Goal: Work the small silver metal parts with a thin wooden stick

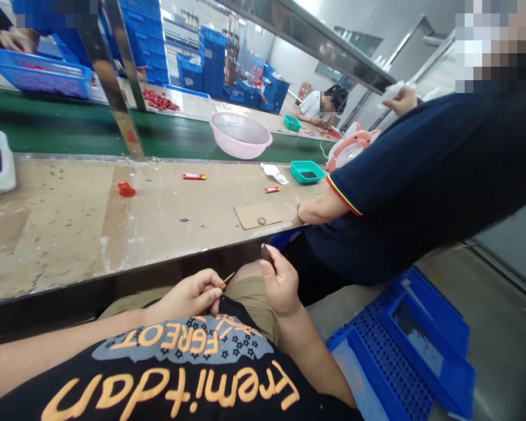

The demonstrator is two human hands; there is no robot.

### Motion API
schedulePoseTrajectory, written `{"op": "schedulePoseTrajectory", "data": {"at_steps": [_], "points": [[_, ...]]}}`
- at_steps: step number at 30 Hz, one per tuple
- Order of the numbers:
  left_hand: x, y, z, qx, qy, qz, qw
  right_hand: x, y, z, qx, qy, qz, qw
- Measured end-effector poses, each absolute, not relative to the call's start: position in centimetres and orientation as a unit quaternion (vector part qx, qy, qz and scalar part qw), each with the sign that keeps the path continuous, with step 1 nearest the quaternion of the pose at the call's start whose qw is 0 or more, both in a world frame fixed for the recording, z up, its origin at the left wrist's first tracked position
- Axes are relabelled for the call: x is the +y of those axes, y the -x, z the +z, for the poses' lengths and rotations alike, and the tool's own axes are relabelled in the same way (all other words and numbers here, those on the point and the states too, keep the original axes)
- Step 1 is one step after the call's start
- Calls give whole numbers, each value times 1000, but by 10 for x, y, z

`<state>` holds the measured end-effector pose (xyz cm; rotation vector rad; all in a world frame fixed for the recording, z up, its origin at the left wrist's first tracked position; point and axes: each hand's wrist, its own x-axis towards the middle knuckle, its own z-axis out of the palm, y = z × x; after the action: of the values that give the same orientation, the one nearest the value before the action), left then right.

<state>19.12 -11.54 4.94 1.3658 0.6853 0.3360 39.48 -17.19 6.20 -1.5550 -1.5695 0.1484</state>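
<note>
My left hand (pixel 201 292) is over my lap, pinching a thin yellowish pointed stick (pixel 227 280) that slants up to the right. To its right, my right hand (pixel 281 282) is raised with a small dark flat piece (pixel 267 252) held between thumb and fingers; its exact kind I cannot make out. Beyond both hands, on the worktable (pixel 170 204), lies a cardboard piece (pixel 249 216) with a small round greenish disc (pixel 262 221) on it. Small dark bits (pixel 184 220) lie near the table's front edge.
A co-worker in a dark shirt (pixel 421 175) is close on my right, a forearm on the table. Farther back are red lighter-like items (pixel 194 176), a green basket (pixel 304 175), a pink basin (pixel 241 143) and a fan (pixel 350 149). Blue crates (pixel 433 339) lie at right.
</note>
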Motion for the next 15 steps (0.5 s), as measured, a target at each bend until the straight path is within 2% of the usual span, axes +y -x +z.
{"op": "schedulePoseTrajectory", "data": {"at_steps": [7, 15], "points": [[-115, -192, 56, 321, -599, 148, 719, -175, -377, 58, -716, 588, 118, 358], [-112, -192, 48, 328, -607, 143, 709, -169, -369, 53, -727, 557, 138, 376]]}}
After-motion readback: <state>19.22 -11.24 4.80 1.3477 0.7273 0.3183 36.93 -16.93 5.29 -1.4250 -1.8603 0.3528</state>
